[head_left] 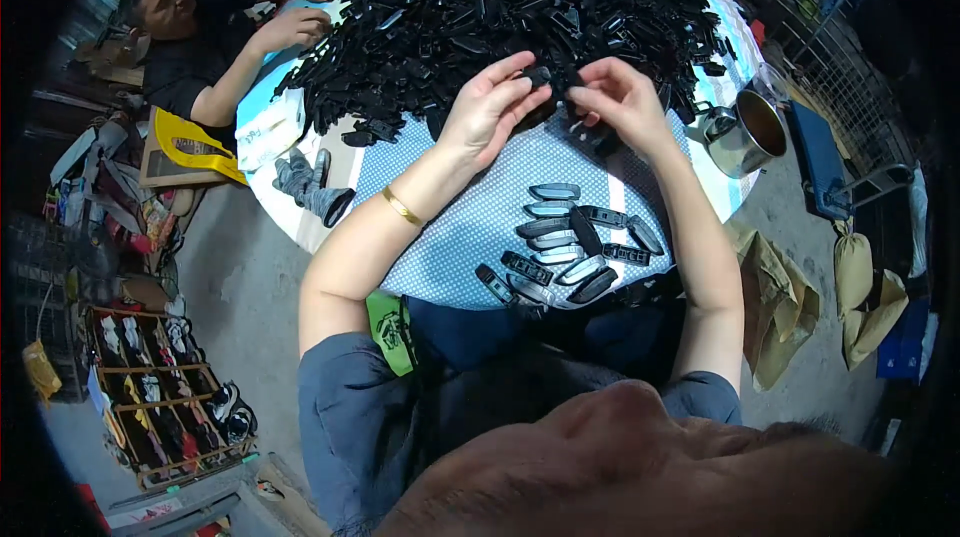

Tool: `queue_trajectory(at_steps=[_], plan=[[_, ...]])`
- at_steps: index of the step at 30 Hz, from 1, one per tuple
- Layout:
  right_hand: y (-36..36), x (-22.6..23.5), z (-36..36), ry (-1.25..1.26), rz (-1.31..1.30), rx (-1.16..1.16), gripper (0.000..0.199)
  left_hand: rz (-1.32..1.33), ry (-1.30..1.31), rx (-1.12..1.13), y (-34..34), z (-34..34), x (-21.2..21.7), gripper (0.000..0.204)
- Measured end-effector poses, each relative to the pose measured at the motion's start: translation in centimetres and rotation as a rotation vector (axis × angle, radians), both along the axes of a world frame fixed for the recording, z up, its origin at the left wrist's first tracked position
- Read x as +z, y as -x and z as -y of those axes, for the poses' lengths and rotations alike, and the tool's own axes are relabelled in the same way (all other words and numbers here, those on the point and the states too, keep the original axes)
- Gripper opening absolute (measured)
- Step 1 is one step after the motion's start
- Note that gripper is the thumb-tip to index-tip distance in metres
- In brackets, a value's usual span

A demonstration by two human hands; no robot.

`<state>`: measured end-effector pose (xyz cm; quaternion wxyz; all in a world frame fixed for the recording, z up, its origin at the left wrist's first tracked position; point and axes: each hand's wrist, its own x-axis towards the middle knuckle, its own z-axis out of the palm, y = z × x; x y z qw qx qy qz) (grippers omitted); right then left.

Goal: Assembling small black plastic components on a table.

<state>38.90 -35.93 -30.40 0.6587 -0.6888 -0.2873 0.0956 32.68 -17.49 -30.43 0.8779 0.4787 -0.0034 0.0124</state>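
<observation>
At the near edge of a big heap of small black oblong plastic parts, both hands are raised close together. My left hand, with a gold bangle on its forearm, pinches a small black plastic part between thumb and fingers. Just across from it, my right hand has thumb and fingers pressed together around a dark piece, mostly hidden by the fingers. Nearer to me, several grey and black oblong parts lie loosely grouped on the patterned cloth; some show a hollow or slotted face.
On the round table's left lie a grey glove and a white packet. A metal pot stands at the right edge. A co-worker's hands are at the heap's left side. Brown sacks sit on the floor.
</observation>
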Motion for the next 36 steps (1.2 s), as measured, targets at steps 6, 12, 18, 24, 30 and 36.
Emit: queue_trajectory(at_steps=[6,12,18,24,30,36], plan=[[0.7,-1.5,-1.3,0.028,0.142,-0.035,0.029,0.051,-0.408,-0.034,0.4,0.2,-0.8,0.036],[1.1,-1.0,-1.1,0.029,0.195,-0.099,0.025,0.187,-0.603,0.113,0.5,-0.3,0.2,0.029],[1.5,-0.7,-1.3,0.12,0.333,-0.117,0.024,0.292,-0.742,0.195,0.6,-0.4,0.2,0.03],[2.0,-0.8,-1.5,0.114,0.704,-0.252,0.023,0.209,-0.546,0.124,0.9,0.4,0.2,0.032],[2.4,-0.3,-1.8,0.113,0.497,-0.19,0.028,0.224,-0.452,0.081,0.7,0.1,0.7,0.032],[2.2,-0.4,-1.5,0.222,0.434,-0.034,0.025,0.215,-0.298,-0.126,0.3,-1.1,0.4,0.027]])
